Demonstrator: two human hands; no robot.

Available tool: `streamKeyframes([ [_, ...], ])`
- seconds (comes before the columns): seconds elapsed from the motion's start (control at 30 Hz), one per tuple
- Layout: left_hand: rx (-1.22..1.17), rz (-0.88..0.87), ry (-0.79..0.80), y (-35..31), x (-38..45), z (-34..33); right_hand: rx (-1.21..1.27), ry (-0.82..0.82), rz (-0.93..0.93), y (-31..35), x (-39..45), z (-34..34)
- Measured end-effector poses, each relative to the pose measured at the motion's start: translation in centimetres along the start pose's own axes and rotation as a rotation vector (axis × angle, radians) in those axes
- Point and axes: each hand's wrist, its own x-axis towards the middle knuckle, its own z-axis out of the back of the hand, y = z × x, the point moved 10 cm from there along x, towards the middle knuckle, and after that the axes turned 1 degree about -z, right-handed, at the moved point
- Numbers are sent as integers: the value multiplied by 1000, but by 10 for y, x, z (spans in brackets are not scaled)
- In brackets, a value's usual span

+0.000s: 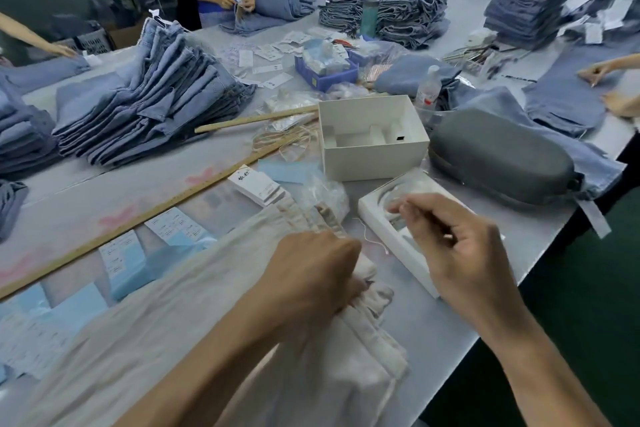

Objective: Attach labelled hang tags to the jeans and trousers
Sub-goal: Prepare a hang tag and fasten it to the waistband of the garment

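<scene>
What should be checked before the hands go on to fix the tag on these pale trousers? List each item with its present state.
1. Left hand grips the waistband of the pale trousers: ok.
2. Right hand pinches something thin above the white tray: cannot tell what.
3. Loose string lies beside the waistband: ok.
4. Stack of hang tags beyond the trousers: ok.
5. Tag already on the trousers: cannot tell.

Counted beside the white box (372, 139): two rulers (256, 118) (138, 218), two bottles (369, 13) (428, 87), one grey case (502, 156), one blue bin (323, 74).
</scene>
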Motion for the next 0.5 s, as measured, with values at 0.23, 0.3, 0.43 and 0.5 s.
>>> streamKeyframes([
  [0.23, -76, 23, -43, -2, 1, -1, -157, 142, -185, -53, -52, -45],
  [0.3, -18, -29, -86, -16, 3, -1, -199, 156, -180, -56, -55, -46],
  [0.43, -116, -50, -200, -15, 3, 5, -251, 97, -62, -44, -45, -33],
  [0.5, -293, 10, -215, 2, 2, 4, -225, 55, -35, -43, -36, -24],
])
